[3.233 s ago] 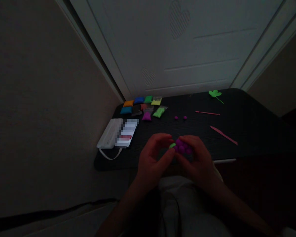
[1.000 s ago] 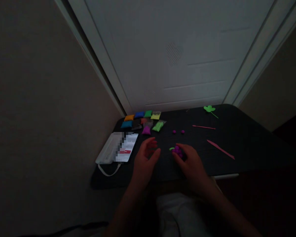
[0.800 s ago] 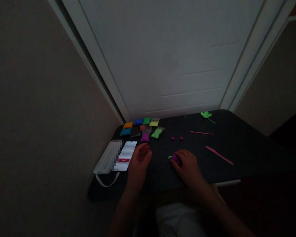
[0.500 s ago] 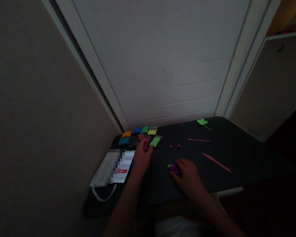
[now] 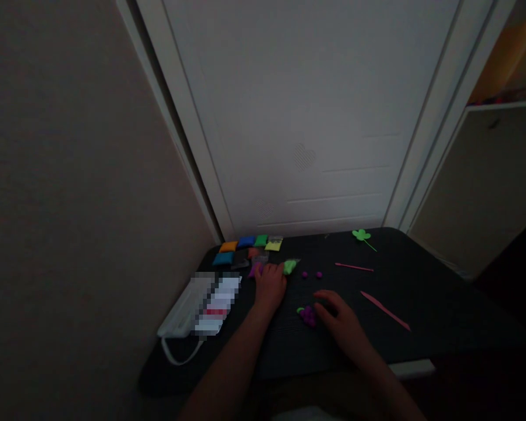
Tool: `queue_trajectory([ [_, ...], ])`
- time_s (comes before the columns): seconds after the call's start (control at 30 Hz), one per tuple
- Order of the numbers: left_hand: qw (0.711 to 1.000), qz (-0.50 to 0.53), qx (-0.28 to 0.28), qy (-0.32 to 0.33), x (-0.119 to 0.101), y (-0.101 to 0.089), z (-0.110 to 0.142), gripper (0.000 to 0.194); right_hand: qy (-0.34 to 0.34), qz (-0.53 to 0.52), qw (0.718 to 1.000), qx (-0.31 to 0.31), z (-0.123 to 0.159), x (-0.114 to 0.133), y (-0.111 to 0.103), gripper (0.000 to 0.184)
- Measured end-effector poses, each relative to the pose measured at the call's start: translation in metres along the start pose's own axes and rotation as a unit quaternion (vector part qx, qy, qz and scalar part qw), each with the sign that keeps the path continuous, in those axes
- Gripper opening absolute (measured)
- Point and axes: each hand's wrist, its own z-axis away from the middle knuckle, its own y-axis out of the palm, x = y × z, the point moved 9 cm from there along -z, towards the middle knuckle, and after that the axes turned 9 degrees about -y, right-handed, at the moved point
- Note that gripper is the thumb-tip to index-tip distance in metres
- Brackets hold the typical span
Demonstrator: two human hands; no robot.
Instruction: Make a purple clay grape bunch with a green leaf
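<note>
My left hand (image 5: 270, 286) rests with fingers apart between a packet of purple clay (image 5: 255, 270) and a packet of light green clay (image 5: 290, 267). Its fingertips touch or nearly touch both packets; the dim light hides the exact contact. A small bunch of purple clay balls (image 5: 308, 316), like grapes, lies on the dark table with a green clay leaf (image 5: 300, 310) at its upper left. Just right of the bunch hovers my right hand (image 5: 338, 316), open, thumb and fingers apart and holding nothing. Two loose purple clay balls (image 5: 311, 275) lie farther back.
Several coloured clay packets (image 5: 246, 241) line the table's back left. A white case with a strap (image 5: 179, 316) and a blurred leaflet (image 5: 219, 305) lie at left. On the right are a thin pink tool (image 5: 354, 267), a pink clay knife (image 5: 384, 310) and a green flower-shaped piece (image 5: 362, 235).
My left hand has moved right off the purple packet, which now lies flat. My right hand has let go of the purple bunch and opened beside it. The view has tilted slightly.
</note>
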Motion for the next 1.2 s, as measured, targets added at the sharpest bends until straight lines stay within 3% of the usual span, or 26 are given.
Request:
queue_trajectory([
  [0.2,0.991,0.127,-0.001,-0.040,0.012,-0.003,-0.005,0.023,-0.045,0.016,0.999,0.021,-0.054,0.018,-0.013,0.026],
  [0.37,0.954,0.278,0.007,-0.112,0.034,-0.010,-0.010,0.027,-0.046,-0.018,0.998,0.035,-0.093,0.014,-0.006,0.025],
  [0.47,0.912,0.381,0.046,-0.145,0.040,-0.005,-0.010,0.030,-0.035,-0.040,0.998,0.019,-0.101,0.001,0.004,0.027],
  [0.63,0.813,0.535,0.148,-0.176,0.032,0.018,-0.006,0.033,-0.019,-0.090,0.996,-0.010,-0.098,-0.017,0.017,0.031],
  [0.73,0.759,0.592,0.191,-0.190,0.027,0.027,-0.003,0.033,-0.017,-0.119,0.993,-0.007,-0.096,-0.018,0.016,0.030],
  [0.83,0.724,0.624,0.220,-0.196,0.024,0.031,0.001,0.031,-0.009,-0.141,0.990,0.003,-0.093,-0.018,0.014,0.028],
  [0.97,0.706,0.638,0.239,-0.196,0.023,0.034,0.004,0.028,0.005,-0.162,0.987,0.018,-0.091,-0.022,0.017,0.029],
  [1.2,0.713,0.625,0.254,-0.190,0.024,0.039,0.005,0.022,0.003,-0.162,0.986,0.045,-0.089,-0.024,0.021,0.029],
])
